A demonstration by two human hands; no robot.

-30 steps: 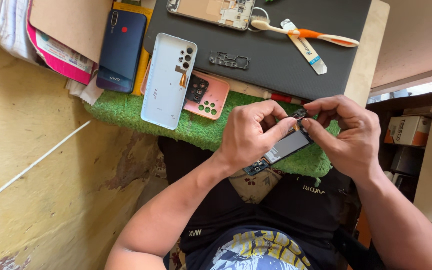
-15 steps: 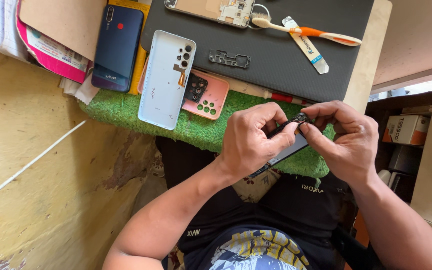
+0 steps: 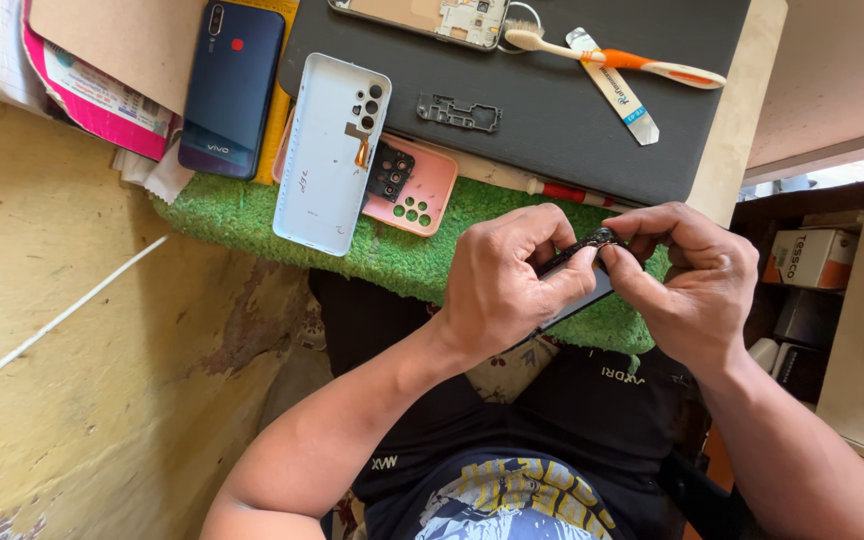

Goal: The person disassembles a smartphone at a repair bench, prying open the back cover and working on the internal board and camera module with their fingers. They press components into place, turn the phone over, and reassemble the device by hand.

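Head view, and I've got both hands together at about 4 o'clock in the frame, over the near edge of the green mat point(image 3: 252, 215). The left hand point(image 3: 507, 285) is curled, thumb and fingers pinching a dark phone part point(image 3: 582, 280) from the 9 o'clock side. The right hand point(image 3: 697, 290) meets it from 3 o'clock, fingertips point(image 3: 624, 272) pressed onto the small black piece at the top of that part. The 2 hands touch at the pinch; what's underneath, I can't make out.

Up at 11 o'clock of the hands lies a white phone back cover point(image 3: 327, 160), camera holes at its top, half over a pink phone case point(image 3: 422, 190). Farther toward 10 o'clock sits a dark blue phone point(image 3: 232, 90), back up. At 12 o'clock there's the black work pad point(image 3: 572, 130) carrying a small black bracket point(image 3: 459, 113), an orange-and-white toothbrush point(image 3: 617, 58) and a white pry tool point(image 3: 617, 90) crossing beneath it. An opened phone point(image 3: 422, 15) pokes in at the top edge.
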